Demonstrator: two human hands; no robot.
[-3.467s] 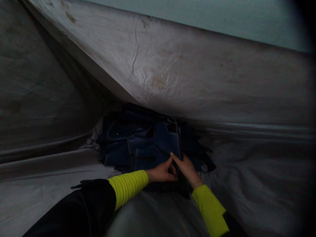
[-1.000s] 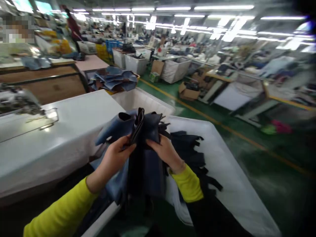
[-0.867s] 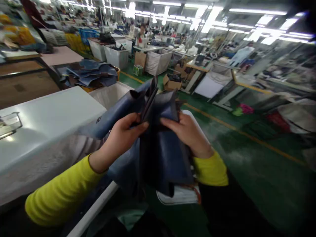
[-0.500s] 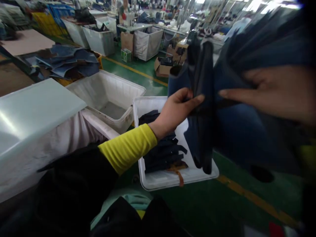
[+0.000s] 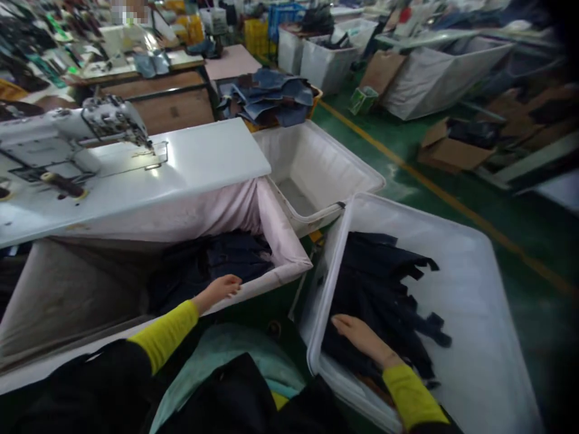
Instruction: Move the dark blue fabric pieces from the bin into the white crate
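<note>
My left hand (image 5: 221, 291) hovers by the near rim of a cloth-lined bin (image 5: 289, 260), its fingers loosely bent with nothing seen in them. Behind it, dark blue denim pieces (image 5: 235, 256) lie inside that bin. On the right, my right hand (image 5: 359, 337) reaches over a white plastic tub (image 5: 470, 289), fingers stretched out and no piece visibly gripped. Close under it lies a pile of dark denim strips and pieces (image 5: 380, 289); whether the fingertips touch them I cannot tell.
A sewing machine (image 5: 108, 129) stands on a white table (image 5: 217, 157) at the left. Beyond it is another white tub (image 5: 325, 157), with a heap of lighter denim pieces (image 5: 271, 96) behind. A cardboard box (image 5: 456, 147) sits on the green floor at right.
The stack of dark denim pieces that both hands held up is out of them. My hands have dropped lower and apart; the view has swung left, showing the sewing machine and the cloth-lined bin.
</note>
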